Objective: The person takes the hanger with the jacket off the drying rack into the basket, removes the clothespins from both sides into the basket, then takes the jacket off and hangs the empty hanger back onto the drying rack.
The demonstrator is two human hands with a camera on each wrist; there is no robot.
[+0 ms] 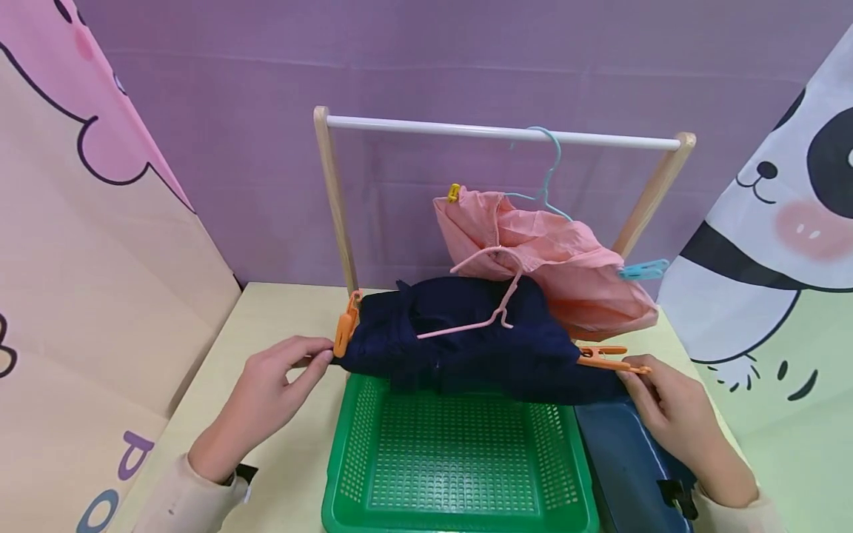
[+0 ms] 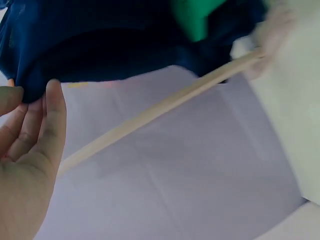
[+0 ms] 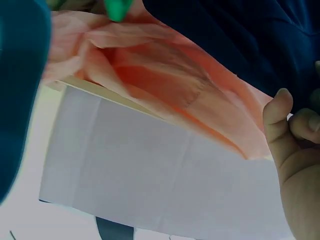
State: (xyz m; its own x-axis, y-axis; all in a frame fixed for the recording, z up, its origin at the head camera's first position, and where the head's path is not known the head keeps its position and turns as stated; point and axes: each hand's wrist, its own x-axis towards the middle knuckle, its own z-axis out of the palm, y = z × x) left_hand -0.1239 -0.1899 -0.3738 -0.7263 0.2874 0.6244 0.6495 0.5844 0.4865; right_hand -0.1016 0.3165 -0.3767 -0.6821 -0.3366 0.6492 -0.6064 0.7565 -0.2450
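Observation:
A dark navy garment (image 1: 466, 370) stretches between both hands, above the back of a green basket. My left hand (image 1: 266, 392) pinches its left end between thumb and fingers, just below an orange clothespin (image 1: 346, 326). At the opposite end my right hand (image 1: 686, 429) pinches the cloth beside another orange clothespin (image 1: 609, 361). A pink hanger (image 1: 512, 295) lies over the garment, its hook pointing up and back. In the left wrist view, thumb and fingertips grip the navy edge (image 2: 35, 75). The right wrist view shows fingers at a lower corner of the navy cloth (image 3: 250, 45).
Behind stands a wooden rack with a white bar (image 1: 426, 127). From it a pink garment (image 1: 586, 274) hangs on a light blue hanger (image 1: 549, 174), with yellow (image 1: 454, 193) and blue (image 1: 643, 270) clips. The green basket (image 1: 336, 474) sits in front, beside a dark blue container (image 1: 626, 459).

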